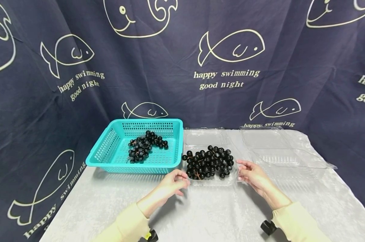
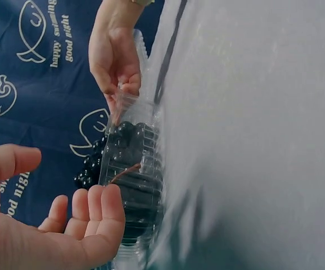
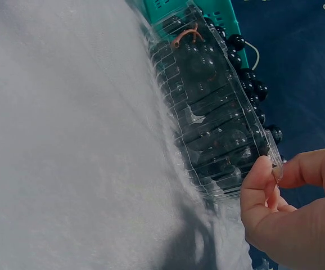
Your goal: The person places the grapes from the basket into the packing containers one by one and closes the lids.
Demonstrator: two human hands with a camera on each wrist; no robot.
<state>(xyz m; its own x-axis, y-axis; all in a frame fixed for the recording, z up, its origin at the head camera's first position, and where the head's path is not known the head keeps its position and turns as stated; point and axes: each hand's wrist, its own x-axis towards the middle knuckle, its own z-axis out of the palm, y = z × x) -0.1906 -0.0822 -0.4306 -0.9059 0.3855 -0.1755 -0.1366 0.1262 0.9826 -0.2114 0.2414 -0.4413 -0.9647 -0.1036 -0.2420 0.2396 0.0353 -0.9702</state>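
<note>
We have the clear container (image 1: 214, 183) on the tabletop (image 1: 212, 215), just right of the turquoise basket (image 1: 179, 144), with a heap of dark grapes (image 1: 211, 163) inside and its lid (image 1: 205, 137) folded back behind. The heap rises above the rim, and a few grapes ride over the left side. Our right hand (image 1: 255, 178) pinches the container's right edge between thumb and fingers. Our left hand (image 1: 171, 184) is at the near left corner, its fingers loose and grasping nothing; we cannot tell whether they touch the plastic.

We judge the step in hand to be steadying the filled container, the lid not yet closed. The next move seems to call for tucking the overhanging grapes inward, then folding the lid over without crushing them; the thin walls probably flex, so a light grip suits. More clusters (image 1: 140, 148) lie in the basket, and a 2nd container (image 1: 286, 159) sits farther right.
</note>
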